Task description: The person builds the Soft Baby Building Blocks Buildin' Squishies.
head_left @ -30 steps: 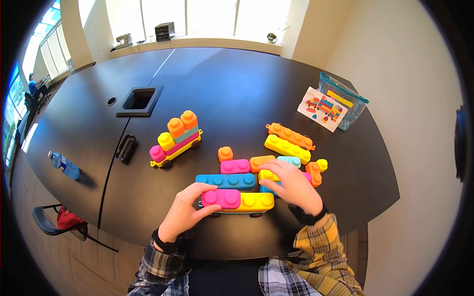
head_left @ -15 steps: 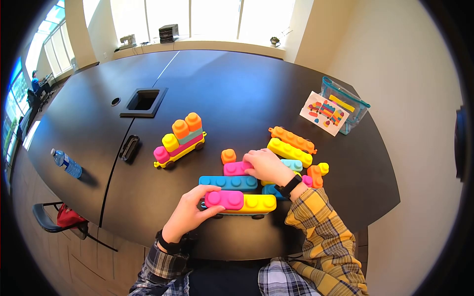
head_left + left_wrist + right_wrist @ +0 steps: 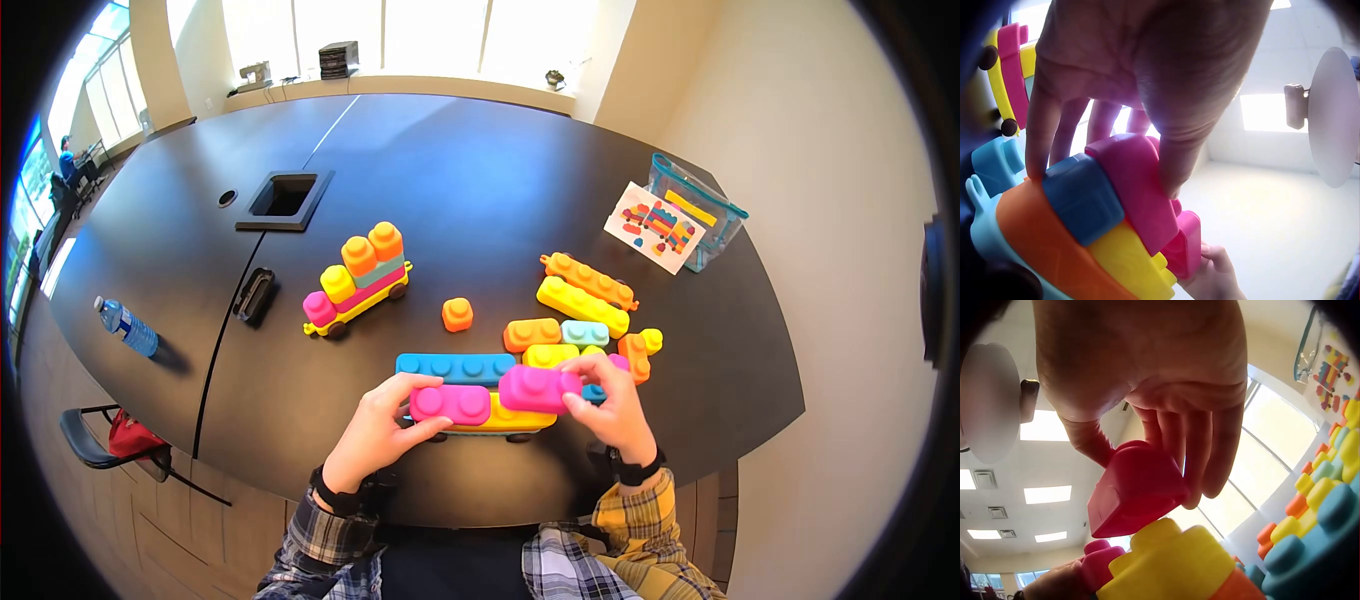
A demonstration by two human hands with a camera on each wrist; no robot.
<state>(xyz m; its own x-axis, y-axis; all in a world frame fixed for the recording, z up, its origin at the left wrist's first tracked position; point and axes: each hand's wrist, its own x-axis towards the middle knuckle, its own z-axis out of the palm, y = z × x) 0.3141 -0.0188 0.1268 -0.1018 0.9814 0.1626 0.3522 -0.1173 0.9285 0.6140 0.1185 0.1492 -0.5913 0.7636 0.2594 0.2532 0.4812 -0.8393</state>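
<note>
My left hand (image 3: 380,430) grips the pink block (image 3: 452,405) on top of a stacked toy train wagon, thumb on the near side and fingers behind. Beneath it, the left wrist view shows a blue block (image 3: 1082,200) beside a yellow block (image 3: 1129,262), then an orange block (image 3: 1041,240) on a light blue wheeled base (image 3: 988,234). My right hand (image 3: 615,415) pinches a second pink block (image 3: 530,388) between thumb and fingers. It is tilted just over the yellow block's studs, beside the first pink block. In the right wrist view that pink block (image 3: 1138,487) overlaps the yellow one.
A long blue block (image 3: 455,368) lies behind the wagon. Loose blocks and an orange wagon base (image 3: 590,280) spread to the right. Further left stand a finished-looking wagon (image 3: 360,285) and a water bottle (image 3: 128,328). A picture card (image 3: 655,227) leans on a clear pouch (image 3: 715,215).
My right hand reached left to the pink block behind the long blue one, took it, and brought it nearer, over the wagon. My left hand has kept its grip on the wagon's pink block.
</note>
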